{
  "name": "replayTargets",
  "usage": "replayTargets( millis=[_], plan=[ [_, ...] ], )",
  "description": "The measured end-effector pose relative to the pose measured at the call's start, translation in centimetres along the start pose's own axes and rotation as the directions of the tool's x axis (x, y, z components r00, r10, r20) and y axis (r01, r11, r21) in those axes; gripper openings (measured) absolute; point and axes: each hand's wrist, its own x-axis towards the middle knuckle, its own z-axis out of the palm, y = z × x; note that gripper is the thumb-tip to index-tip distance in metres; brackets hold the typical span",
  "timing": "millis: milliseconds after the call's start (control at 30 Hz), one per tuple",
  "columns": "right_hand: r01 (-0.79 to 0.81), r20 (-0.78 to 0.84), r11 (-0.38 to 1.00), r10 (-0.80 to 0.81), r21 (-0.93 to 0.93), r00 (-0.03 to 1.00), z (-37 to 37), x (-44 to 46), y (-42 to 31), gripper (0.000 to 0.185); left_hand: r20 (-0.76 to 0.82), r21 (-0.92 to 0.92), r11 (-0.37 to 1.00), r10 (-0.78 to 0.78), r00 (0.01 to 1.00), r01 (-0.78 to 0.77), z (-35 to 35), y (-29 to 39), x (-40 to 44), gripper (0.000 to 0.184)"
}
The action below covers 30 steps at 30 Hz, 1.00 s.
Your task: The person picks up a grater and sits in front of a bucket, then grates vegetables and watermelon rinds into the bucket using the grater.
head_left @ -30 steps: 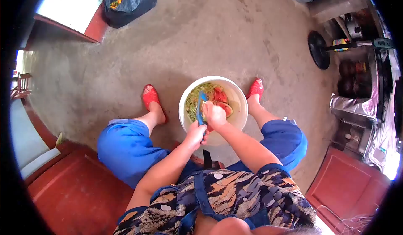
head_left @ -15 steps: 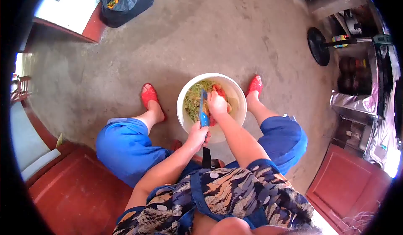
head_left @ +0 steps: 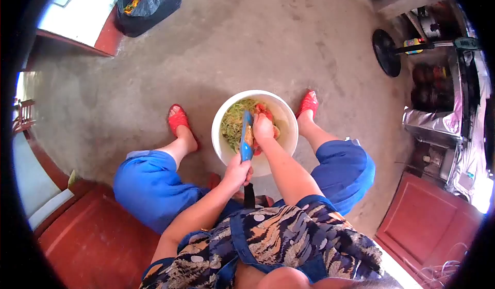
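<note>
A white bucket (head_left: 286, 147) stands on the floor between the feet. Inside it are green shreds (head_left: 232, 123) on the left and red pieces (head_left: 262, 108) on the right. My left hand (head_left: 236, 172) is wrapped round the handle of a blue knife (head_left: 246, 141), whose blade points away over the bucket. Just right of the blade, my right hand (head_left: 263, 127) is closed above the red pieces. A light brown piece, too small to name, shows between the blade and the right hand's fingers.
Red sandals (head_left: 178, 119) flank the bucket. A black bag (head_left: 146, 6) sits at the upper left beside a white-topped table (head_left: 77, 15). At the right are a black round base (head_left: 386, 53) and a shelf with foil (head_left: 433, 120). Red panels (head_left: 425, 214) fill both lower corners.
The blade has turned and shifted slightly over the bucket, with my right hand staying close beside it. The whole view has drifted a little, moving the surroundings left.
</note>
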Motion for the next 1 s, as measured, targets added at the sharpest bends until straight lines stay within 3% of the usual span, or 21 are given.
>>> replayTargets(
  millis=[100,167,200,233,267,300,333,400,433,500,533,567,600,633,667,767,800,900,933,967,1000],
  plan=[
    [0.006,0.034,0.999,-0.008,0.036,0.999,1.4,1.9,0.6,0.033,-0.018,0.001,1.0,-0.016,1.0,0.016,-0.5,0.9,-0.5,0.008],
    [0.245,0.055,0.962,-0.24,-0.118,0.969,4.7,3.9,3.7,0.028,-0.075,-0.091,0.996,0.005,0.997,-0.012,-1.1,1.0,-0.3,0.008],
    [0.162,-0.262,0.987,-0.151,0.021,0.953,5.1,4.5,4.0,0.023,-0.041,-0.096,0.994,0.043,0.998,-0.047,-1.5,0.7,-0.2,0.01],
    [0.168,-0.264,0.986,-0.156,0.021,0.952,4.6,5.2,3.7,0.023,-0.043,-0.098,0.994,0.048,0.998,-0.052,-1.6,0.7,-0.3,0.01],
    [-0.221,-0.004,0.838,0.258,0.499,0.966,4.1,5.9,3.6,0.017,-0.048,-0.069,0.997,0.043,0.998,-0.047,-1.7,0.7,-0.6,0.01],
    [-0.585,0.4,0.369,0.468,0.722,0.788,3.7,6.5,3.5,0.014,-0.051,-0.041,0.998,0.037,0.998,-0.039,-1.8,0.8,-0.7,0.01],
    [-0.586,0.4,0.37,0.468,0.721,0.788,3.6,6.7,3.4,0.014,-0.056,-0.088,0.996,-0.019,0.998,0.014,-1.7,1.2,-1.0,0.01],
    [-0.604,0.597,-0.061,0.256,0.795,0.76,3.7,6.9,3.2,0.018,-0.066,-0.105,0.994,-0.039,0.997,0.032,-1.7,1.4,-1.0,0.01],
    [-0.605,0.598,-0.061,0.257,0.794,0.759,3.3,7.0,3.0,0.018,-0.074,-0.118,0.992,-0.058,0.996,0.049,-1.7,1.5,-0.8,0.011],
    [-0.605,0.559,0.224,0.24,0.764,0.794,2.5,6.8,2.4,0.016,-0.084,-0.127,0.989,-0.09,0.992,0.079,-1.8,1.7,-0.7,0.011],
    [-0.535,0.464,0.387,0.266,0.751,0.845,4.5,7.8,3.8,0.017,-0.095,-0.141,0.988,-0.079,0.992,0.065,-1.7,1.8,-0.6,0.01],
    [-0.544,0.47,0.389,0.276,0.743,0.839,5.0,7.5,4.1,0.017,-0.103,-0.159,0.986,-0.072,0.992,0.055,-1.6,1.8,-0.6,0.01],
    [-0.217,0.095,0.794,0.198,0.568,0.976,5.2,7.0,4.6,0.018,-0.096,-0.167,0.983,-0.087,0.992,0.07,-1.4,1.8,-0.9,0.01],
    [0.103,-0.215,0.982,-0.068,0.156,0.974,5.2,6.7,4.9,0.02,-0.112,-0.168,0.984,-0.074,0.991,0.054,-1.2,1.9,-1.1,0.009],
    [-0.035,-0.12,0.985,0.056,0.171,0.991,1.7,4.8,2.0,0.025,-0.131,-0.162,0.986,-0.052,0.99,0.03,-1.2,2.2,-1.0,0.008],
    [0.083,-0.04,0.996,-0.081,0.042,0.996,-1.3,2.9,0.3,0.026,-0.141,-0.158,0.987,-0.023,0.99,0.001,-1.2,1.5,-1.5,0.008],
    [0.167,-0.037,0.98,-0.171,-0.105,0.985,-1.8,2.3,-0.1,0.025,-0.137,-0.169,0.985,-0.038,0.99,0.014,-1.5,0.9,-1.5,0.007],
    [0.094,-0.037,0.994,-0.096,-0.052,0.995,-0.5,4.1,1.0,0.026,-0.122,-0.161,0.987,-0.047,0.991,0.027,-1.7,1.1,-2.2,0.008],
    [0.03,-0.215,0.999,-0.022,0.036,0.976,1.9,4.6,2.3,0.03,-0.145,-0.161,0.987,-0.05,0.988,0.027,-1.6,1.4,-2.6,0.009],
    [0.028,-0.208,0.999,-0.02,0.037,0.978,3.5,5.3,3.4,0.03,-0.149,-0.163,0.986,-0.057,0.987,0.032,-1.7,0.9,-2.7,0.009],
    [-0.199,-0.03,0.845,0.245,0.496,0.969,4.9,6.4,4.0,0.03,-0.152,-0.151,0.988,-0.038,0.988,0.015,-2.0,0.5,-2.4,0.009]
  ],
)
